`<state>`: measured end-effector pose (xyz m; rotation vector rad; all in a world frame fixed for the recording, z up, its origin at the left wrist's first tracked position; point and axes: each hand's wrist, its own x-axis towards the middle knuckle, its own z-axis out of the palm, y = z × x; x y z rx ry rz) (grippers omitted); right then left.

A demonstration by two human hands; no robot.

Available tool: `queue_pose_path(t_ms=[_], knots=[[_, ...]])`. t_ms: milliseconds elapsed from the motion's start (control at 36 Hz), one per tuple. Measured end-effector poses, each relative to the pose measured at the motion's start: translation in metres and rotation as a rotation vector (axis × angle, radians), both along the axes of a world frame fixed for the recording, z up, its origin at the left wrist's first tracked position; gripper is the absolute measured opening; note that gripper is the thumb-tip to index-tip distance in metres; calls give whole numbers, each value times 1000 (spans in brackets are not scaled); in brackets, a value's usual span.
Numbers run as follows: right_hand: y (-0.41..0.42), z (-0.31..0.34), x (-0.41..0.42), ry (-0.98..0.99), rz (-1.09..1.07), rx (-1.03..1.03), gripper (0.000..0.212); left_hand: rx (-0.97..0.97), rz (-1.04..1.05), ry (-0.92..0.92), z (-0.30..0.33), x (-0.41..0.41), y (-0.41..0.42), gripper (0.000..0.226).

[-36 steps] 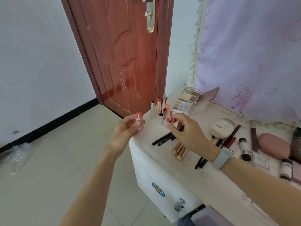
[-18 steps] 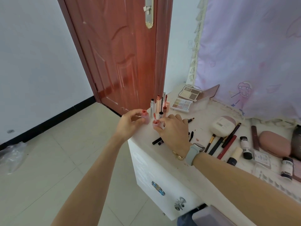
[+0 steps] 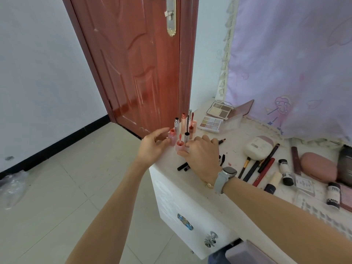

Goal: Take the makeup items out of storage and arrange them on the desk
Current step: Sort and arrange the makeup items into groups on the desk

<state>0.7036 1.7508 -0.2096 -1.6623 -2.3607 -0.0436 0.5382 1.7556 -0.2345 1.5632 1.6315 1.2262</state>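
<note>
Left hand (image 3: 152, 147) at frame centre, fingers curled loosely round a pink bottle (image 3: 172, 137) standing upright at the desk (image 3: 209, 189) corner. Right hand (image 3: 202, 156) just right of it, thumb and fingers pinching a second pink vial (image 3: 180, 146), also upright, beside the first. Behind both, a cluster of upright tubes (image 3: 183, 124). Further right on the desk: two palettes (image 3: 210, 124), brushes (image 3: 251, 169), a white compact (image 3: 259, 147), a pink pouch (image 3: 318, 167). Upper centre, a red door (image 3: 133, 63).
</note>
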Motion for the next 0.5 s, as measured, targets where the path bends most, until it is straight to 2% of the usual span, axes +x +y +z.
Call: queue_pose_path(t_ms=[56,139,222,333,389,500], knots=[[-2,1,5,0,9,-12,44,0,32,-4,2,2,-4,34],[-7,6,21,123,20,33,47,52,141,17,0,5,-16,34],[-4,13,51,225,63,126,34,197,258,53,0,17,-33,27],[16,20,106,203,-48,161,23,370,192,121,12,50,-52,19],[29,19,131,146,-173,105,31,402,124,143,20,67,-56,20],[44,9,171,-38,-338,-50,65,364,0,155,31,96,-58,23]])
